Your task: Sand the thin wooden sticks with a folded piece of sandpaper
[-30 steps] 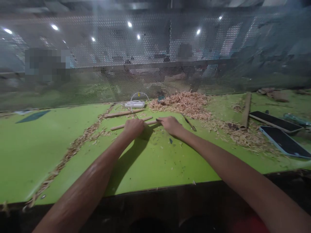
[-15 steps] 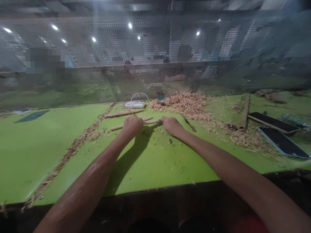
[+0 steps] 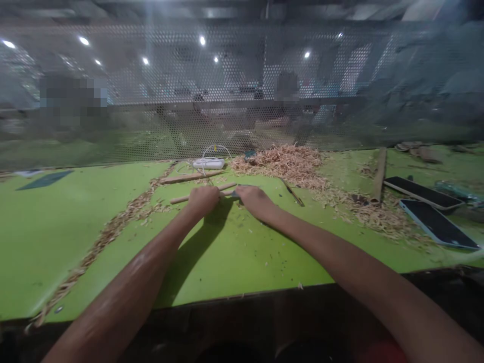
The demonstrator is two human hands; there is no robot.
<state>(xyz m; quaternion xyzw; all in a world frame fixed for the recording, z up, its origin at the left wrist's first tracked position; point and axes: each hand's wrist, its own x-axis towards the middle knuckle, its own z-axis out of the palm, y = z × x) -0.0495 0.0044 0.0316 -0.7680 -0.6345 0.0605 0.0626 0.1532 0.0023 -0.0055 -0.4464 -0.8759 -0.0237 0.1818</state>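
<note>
My left hand [image 3: 204, 200] is closed around a thin pale wooden stick [image 3: 227, 193] above the green table. At the stick's right part, my right hand [image 3: 254, 199] is closed on a small dark flat piece [image 3: 238, 193] that touches the stick. Another pale stick [image 3: 179, 200] passes behind my left hand, its ends showing on both sides. A slim dark tool [image 3: 292, 192] lies to the right of my right hand. Behind the hands is a flat brown wooden strip [image 3: 189, 177].
On the green table [image 3: 234, 262], a shavings pile [image 3: 291, 161] lies at the back. Two phones [image 3: 425, 192], a wooden bar [image 3: 379, 176] and a plastic bottle [image 3: 459, 191] lie right. A white device [image 3: 207, 163] with a cable stands behind. A perforated screen [image 3: 234, 116] closes the back.
My right hand has moved left along the stick, closer to my left hand, and the dark piece now shows more. My left hand has barely moved.
</note>
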